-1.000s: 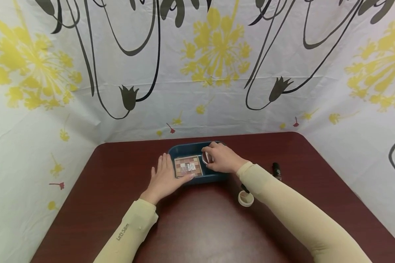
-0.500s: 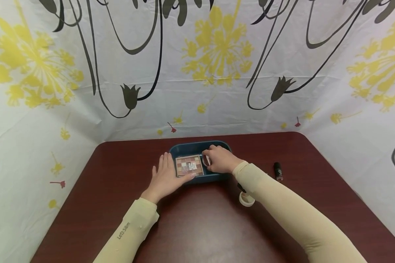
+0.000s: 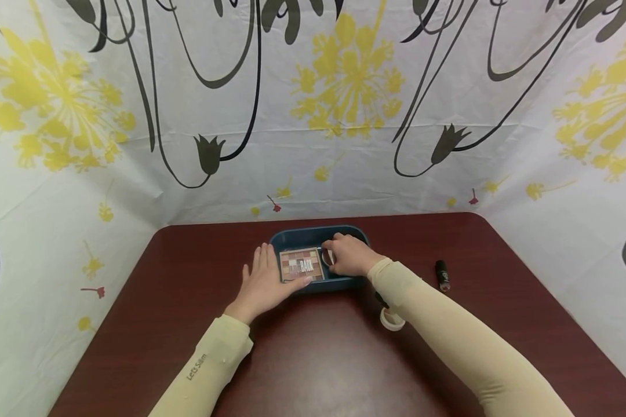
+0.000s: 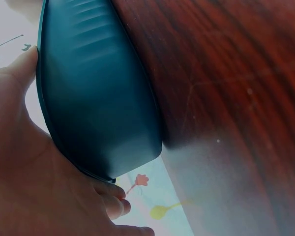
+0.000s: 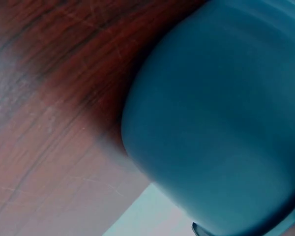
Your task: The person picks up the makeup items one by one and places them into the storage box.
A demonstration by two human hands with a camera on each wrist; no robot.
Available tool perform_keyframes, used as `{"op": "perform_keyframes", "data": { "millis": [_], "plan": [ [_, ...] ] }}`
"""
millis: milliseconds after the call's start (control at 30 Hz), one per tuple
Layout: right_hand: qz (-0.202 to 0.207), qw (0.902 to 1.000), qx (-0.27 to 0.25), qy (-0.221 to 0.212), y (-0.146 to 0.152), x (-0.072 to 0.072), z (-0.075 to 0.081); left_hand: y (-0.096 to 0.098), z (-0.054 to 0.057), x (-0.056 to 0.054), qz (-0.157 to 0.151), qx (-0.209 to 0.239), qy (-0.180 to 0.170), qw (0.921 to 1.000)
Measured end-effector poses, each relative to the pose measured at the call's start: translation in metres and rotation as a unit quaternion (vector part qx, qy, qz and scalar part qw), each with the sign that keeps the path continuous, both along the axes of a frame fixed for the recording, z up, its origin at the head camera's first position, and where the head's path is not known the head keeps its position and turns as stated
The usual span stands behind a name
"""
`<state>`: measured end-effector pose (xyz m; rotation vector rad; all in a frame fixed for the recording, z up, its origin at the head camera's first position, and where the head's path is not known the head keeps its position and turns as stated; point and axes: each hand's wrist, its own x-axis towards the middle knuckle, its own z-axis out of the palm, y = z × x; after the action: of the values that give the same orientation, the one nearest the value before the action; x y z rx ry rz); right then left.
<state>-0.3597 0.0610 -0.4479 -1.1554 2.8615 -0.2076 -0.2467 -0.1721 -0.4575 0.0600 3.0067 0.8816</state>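
Observation:
In the head view my left hand (image 3: 261, 286) lies against the left end of a dark blue tray (image 3: 292, 235), fingers straight and thumb along the front rim. The left wrist view shows this hand (image 4: 44, 172) at the edge of the tray (image 4: 98, 93). A square eyeshadow palette (image 3: 301, 266) with brown and pink shades lies in the tray's left part. My right hand (image 3: 352, 255) reaches into the right part and grips a small round rimmed piece (image 3: 327, 258), standing on edge beside the palette. Its fingers hide much of the piece. Only the tray's outer wall (image 5: 211, 118) fills the right wrist view.
A small round pale container (image 3: 393, 320) stands on the dark red table (image 3: 313, 359) in front of the tray, partly under my right sleeve (image 3: 448, 324). Farther right lies a small black-capped bottle (image 3: 442, 275). A patterned white cloth (image 3: 313, 162) surrounds the table's back and sides.
My right hand has come down slightly in the tray with the round piece. The right sleeve has shifted left and covers more of the pale container. The left hand stays in place.

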Motion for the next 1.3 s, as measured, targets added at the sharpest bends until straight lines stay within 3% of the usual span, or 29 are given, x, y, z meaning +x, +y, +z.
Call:
{"op": "perform_keyframes", "data": {
  "millis": [567, 1300],
  "plan": [
    [-0.025, 0.9997, 0.001, 0.007, -0.004, 0.003, -0.007, -0.001, -0.004, 0.0, -0.001, -0.004, 0.004, 1.0],
    [-0.044, 0.9988, -0.006, 0.02, -0.006, 0.0, -0.01, 0.0, -0.001, 0.001, -0.002, 0.001, 0.017, 0.9999]
  ]
}}
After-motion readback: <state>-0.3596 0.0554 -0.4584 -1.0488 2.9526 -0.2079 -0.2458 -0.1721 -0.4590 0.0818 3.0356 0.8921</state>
